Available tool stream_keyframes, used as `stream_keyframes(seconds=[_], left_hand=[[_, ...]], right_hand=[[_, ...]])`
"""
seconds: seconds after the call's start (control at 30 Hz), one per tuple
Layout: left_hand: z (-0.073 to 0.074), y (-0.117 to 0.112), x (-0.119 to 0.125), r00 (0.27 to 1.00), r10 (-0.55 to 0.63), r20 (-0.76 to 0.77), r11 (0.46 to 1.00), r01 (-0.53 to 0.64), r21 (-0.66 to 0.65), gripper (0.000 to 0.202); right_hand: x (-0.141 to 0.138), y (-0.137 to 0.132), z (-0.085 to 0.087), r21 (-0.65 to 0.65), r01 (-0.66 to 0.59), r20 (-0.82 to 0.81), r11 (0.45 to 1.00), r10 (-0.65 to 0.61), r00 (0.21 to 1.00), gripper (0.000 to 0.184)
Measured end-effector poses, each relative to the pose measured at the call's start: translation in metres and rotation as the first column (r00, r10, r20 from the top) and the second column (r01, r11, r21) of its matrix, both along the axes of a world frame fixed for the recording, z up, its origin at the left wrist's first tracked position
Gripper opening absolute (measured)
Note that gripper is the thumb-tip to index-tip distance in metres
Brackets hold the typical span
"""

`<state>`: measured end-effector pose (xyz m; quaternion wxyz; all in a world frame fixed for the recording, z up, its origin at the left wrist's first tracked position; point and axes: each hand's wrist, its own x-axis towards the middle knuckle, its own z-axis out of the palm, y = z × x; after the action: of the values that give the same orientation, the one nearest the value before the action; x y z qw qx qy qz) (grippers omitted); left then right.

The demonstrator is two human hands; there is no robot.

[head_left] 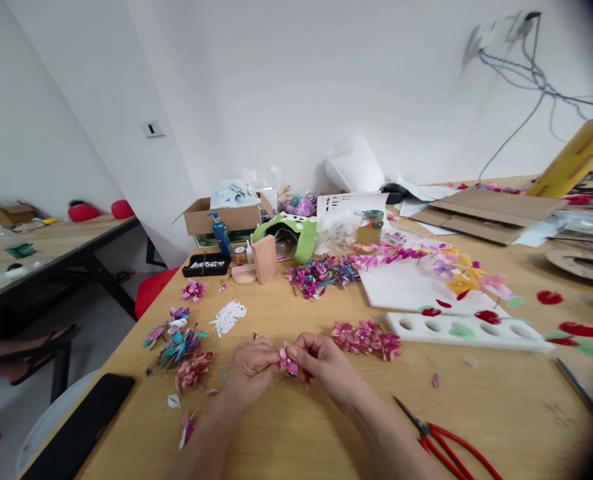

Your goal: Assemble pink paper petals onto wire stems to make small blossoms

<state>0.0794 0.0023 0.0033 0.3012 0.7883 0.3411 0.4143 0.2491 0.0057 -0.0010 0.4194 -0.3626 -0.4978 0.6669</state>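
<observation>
A small pink artificial flower (289, 361) with a pale centre is held between my two hands above the wooden table. My left hand (254, 365) is closed, its fingertips pinching at the flower's left side. From the right, my right hand (320, 363) grips the flower between thumb and fingers. The stem below the petals is mostly hidden. Just right of my right hand lies a heap of similar pink flowers (367, 339). Left of my left hand are salmon-pink petals (194, 371), teal flower bunches (179, 345) and white cut pieces (229, 317).
Red-handled scissors (441, 437) lie at the front right. A white foam block with holes (469, 330) sits behind them. A black phone (81, 427) rests along the left edge. Toward the back stand a wooden block (265, 259), a blue pump bottle (221, 235) and a cardboard box (199, 219).
</observation>
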Motion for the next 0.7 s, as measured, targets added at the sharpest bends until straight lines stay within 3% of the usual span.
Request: stream_keyframes(seconds=[0.27, 0.7], left_hand=[[-0.0089, 0.0022, 0.0011, 0.999, -0.031, -0.025, 0.999, 0.032, 0.043, 0.038], [-0.0058, 0.0008, -0.0002, 0.994, -0.062, -0.095, 0.997, 0.066, 0.044, 0.032]], right_hand=[[-0.0012, -0.0007, 0.0019, -0.052, 0.02, -0.107, 0.998, -0.025, 0.994, 0.037], [-0.002, -0.0009, 0.0032, -0.217, 0.008, -0.154, 0.976, -0.043, 0.987, 0.032]])
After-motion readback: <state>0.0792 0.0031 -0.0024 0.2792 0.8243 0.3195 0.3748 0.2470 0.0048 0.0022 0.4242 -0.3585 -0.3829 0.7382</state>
